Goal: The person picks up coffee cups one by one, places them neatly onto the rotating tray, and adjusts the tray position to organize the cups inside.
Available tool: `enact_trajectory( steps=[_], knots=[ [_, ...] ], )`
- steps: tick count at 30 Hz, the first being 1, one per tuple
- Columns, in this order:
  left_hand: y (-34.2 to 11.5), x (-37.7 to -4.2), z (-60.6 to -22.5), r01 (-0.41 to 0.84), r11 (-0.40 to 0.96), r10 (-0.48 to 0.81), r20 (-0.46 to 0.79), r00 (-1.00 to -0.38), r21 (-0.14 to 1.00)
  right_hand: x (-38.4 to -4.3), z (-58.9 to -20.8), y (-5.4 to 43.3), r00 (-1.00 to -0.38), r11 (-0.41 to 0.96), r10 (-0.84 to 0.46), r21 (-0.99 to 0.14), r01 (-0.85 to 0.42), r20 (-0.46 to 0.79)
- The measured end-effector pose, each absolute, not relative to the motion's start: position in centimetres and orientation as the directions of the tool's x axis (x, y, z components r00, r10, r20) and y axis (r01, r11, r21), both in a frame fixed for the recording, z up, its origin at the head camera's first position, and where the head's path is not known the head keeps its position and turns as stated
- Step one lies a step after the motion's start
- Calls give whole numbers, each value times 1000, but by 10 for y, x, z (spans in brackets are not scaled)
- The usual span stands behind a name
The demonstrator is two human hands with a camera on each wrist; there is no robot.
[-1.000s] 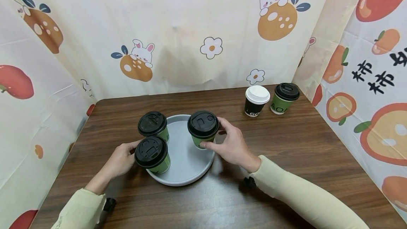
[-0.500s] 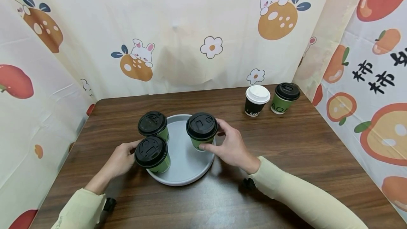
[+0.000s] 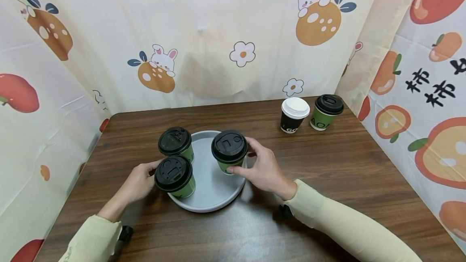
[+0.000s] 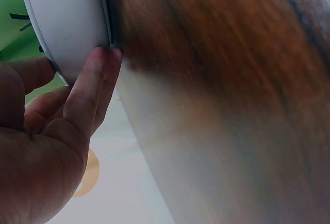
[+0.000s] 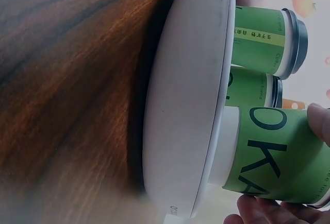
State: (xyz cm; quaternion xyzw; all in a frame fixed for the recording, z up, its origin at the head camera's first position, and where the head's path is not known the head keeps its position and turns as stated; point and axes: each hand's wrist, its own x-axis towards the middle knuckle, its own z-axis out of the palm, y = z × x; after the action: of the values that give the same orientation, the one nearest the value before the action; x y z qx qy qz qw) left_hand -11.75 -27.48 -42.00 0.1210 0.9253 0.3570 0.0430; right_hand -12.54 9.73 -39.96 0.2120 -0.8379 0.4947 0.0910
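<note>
Cup in green paper with a black lid, and your right hand has it, thumb and fingers curled round its side, at three o'clock over the round pale-grey tray; whether its base touches is hidden. Over at nine, your left hand, loosely open, rests straight fingers against the tray's outer wall. Second black-lidded green cup at eight, third black-lidded green cup at ten!

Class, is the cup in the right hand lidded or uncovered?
Lidded: in the head view, a black lid covers the cup the right hand holds.
</note>
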Motion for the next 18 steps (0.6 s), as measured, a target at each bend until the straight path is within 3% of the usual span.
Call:
enact_trajectory(
  steps=[18],
  knots=[
    [-275, -117, -420, 201, 710, 259, 15, -966, 675, -119, -402, 90, -881, 427, -292, -773, -468, 372]
  ],
)
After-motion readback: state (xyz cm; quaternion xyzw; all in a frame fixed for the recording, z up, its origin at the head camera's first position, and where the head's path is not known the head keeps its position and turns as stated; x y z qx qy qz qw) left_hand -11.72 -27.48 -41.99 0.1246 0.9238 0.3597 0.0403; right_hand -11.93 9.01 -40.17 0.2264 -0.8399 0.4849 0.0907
